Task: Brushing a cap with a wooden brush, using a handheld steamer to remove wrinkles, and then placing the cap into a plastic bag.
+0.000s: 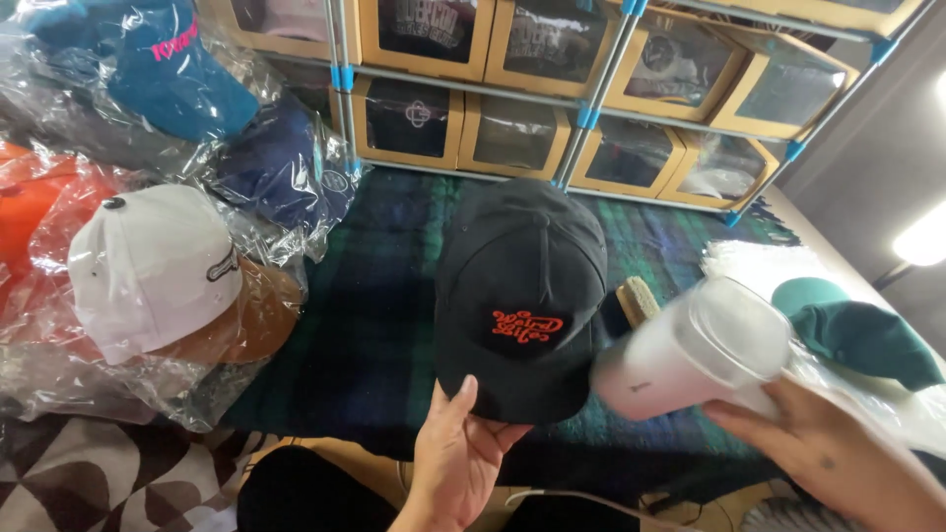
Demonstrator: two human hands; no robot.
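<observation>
Black cap (520,296): stood upright on the dark plaid blanket (384,296), front panel with a red embroidered emblem facing the camera, long axis running from crown at the far side to brim at the near edge.
Shelf boxes (512,59): tan cardboard with clear windows, two rows behind the cap on a grey rack with blue joints.
Bagged caps (148,266): white, brown, navy, teal and orange, in clear plastic, at left.
White handheld steamer (690,350): blurred, angled toward the cap's right side.
Green cap (857,330): at far right.
Left hand (455,458): pinched the brim's near edge.
Right hand (838,463): wrapped around the steamer.
</observation>
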